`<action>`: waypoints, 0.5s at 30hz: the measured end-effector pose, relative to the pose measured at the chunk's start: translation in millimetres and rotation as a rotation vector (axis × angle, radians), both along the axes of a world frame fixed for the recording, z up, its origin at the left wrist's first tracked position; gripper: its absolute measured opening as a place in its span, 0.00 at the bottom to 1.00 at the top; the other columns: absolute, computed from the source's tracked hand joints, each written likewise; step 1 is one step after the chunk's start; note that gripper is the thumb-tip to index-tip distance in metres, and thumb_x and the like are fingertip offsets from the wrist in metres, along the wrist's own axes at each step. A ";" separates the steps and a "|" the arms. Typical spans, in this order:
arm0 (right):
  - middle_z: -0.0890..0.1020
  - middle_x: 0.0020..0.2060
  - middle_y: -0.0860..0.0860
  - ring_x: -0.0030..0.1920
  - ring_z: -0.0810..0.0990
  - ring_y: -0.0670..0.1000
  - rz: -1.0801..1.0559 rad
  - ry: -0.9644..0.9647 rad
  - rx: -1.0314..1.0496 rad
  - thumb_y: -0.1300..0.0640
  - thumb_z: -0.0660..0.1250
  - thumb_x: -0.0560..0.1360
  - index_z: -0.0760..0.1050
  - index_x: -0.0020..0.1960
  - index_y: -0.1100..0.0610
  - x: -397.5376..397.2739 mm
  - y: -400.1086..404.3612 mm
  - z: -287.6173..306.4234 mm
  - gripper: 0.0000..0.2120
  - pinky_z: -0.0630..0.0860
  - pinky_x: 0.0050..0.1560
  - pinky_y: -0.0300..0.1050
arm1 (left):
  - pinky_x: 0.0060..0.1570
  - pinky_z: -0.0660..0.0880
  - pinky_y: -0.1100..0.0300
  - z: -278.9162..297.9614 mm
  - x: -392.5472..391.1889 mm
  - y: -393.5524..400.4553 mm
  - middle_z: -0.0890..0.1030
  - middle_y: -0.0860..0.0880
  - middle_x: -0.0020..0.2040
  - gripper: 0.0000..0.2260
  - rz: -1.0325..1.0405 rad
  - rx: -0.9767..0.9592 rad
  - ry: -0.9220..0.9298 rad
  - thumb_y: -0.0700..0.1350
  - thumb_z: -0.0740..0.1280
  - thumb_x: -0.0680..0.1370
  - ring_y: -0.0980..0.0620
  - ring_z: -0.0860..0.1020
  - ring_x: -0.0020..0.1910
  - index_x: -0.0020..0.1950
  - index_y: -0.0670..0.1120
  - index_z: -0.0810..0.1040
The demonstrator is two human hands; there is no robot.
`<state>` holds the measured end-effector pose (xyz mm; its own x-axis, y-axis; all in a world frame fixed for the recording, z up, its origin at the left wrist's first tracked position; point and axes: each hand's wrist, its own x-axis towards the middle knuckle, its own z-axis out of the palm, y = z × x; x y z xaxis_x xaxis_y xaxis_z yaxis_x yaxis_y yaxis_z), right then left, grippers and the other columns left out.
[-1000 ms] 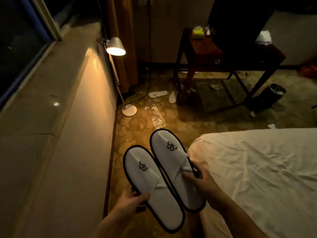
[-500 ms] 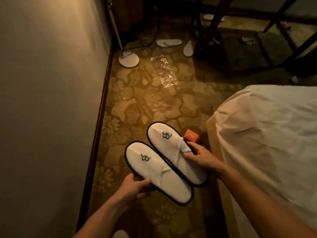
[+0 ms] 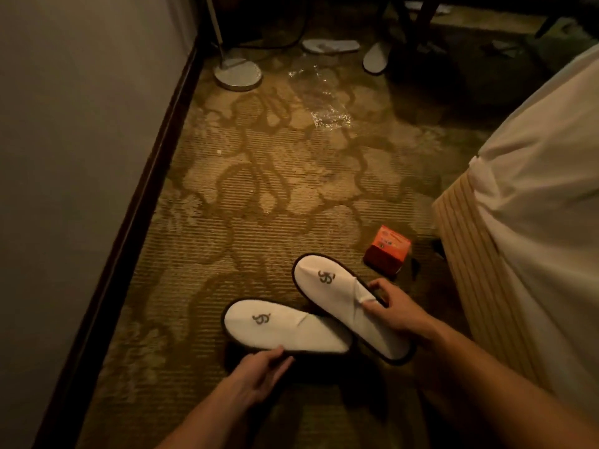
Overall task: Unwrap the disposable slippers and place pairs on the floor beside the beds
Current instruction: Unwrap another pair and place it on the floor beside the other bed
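Observation:
Two white disposable slippers with dark trim and a grey logo are low over the patterned carpet (image 3: 259, 176), beside the bed (image 3: 534, 222). My left hand (image 3: 259, 367) grips the near edge of the left slipper (image 3: 285, 325), which lies almost sideways. My right hand (image 3: 392, 312) pinches the strap of the right slipper (image 3: 343, 296), which points away to the upper left. The two slippers overlap at their heels. Whether they touch the carpet I cannot tell. A crumpled clear plastic wrapper (image 3: 324, 105) lies farther off on the carpet.
An orange box (image 3: 387, 249) sits on the carpet by the bed's corner. A wall with a dark skirting board (image 3: 129, 238) runs along the left. A round lamp base (image 3: 238, 72) and two other slippers (image 3: 330, 45) lie at the far end by dark table legs (image 3: 418, 24).
The view has dropped closer to the floor. Both hands have lowered the slippers toward the carpet, and the left slipper has turned more sideways. The orange box is now fully uncovered.

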<state>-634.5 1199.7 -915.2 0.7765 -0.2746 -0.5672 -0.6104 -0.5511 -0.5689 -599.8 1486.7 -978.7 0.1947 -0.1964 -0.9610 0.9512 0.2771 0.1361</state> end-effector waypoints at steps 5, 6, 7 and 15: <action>0.83 0.49 0.51 0.49 0.82 0.50 0.003 0.023 0.045 0.53 0.72 0.75 0.74 0.57 0.49 -23.9 -7.6 -40.2 0.12 0.79 0.50 0.47 | 0.37 0.82 0.48 -15.6 -8.9 16.3 0.77 0.35 0.50 0.08 -0.305 0.129 0.100 0.41 0.66 0.81 0.38 0.78 0.47 0.54 0.36 0.74; 0.82 0.49 0.51 0.48 0.82 0.49 -0.004 0.022 0.057 0.53 0.72 0.75 0.75 0.57 0.49 -28.8 -7.4 -41.3 0.12 0.79 0.48 0.45 | 0.36 0.82 0.47 -18.0 -8.4 25.9 0.78 0.35 0.48 0.09 -0.408 0.203 0.049 0.42 0.67 0.80 0.38 0.79 0.45 0.52 0.35 0.74; 0.83 0.48 0.50 0.48 0.82 0.48 -0.011 0.012 0.070 0.53 0.72 0.76 0.75 0.57 0.48 -34.2 -5.2 -41.2 0.12 0.79 0.46 0.42 | 0.37 0.82 0.47 -19.3 -9.3 37.9 0.80 0.36 0.44 0.10 -0.528 0.331 -0.057 0.42 0.69 0.79 0.39 0.81 0.42 0.48 0.35 0.75; 0.79 0.61 0.41 0.58 0.77 0.33 0.204 0.093 0.196 0.45 0.72 0.75 0.75 0.66 0.42 -89.8 28.1 -53.2 0.20 0.75 0.62 0.35 | 0.68 0.71 0.46 -35.4 38.9 108.6 0.66 0.43 0.73 0.39 -1.285 0.863 -1.017 0.45 0.78 0.69 0.42 0.70 0.69 0.76 0.48 0.64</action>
<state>-724.3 1227.7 -968.4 0.7465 0.0035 -0.6654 -0.5532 -0.5524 -0.6235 -560.9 1595.3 -1014.1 0.8371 -0.2524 -0.4854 -0.0343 -0.9097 0.4138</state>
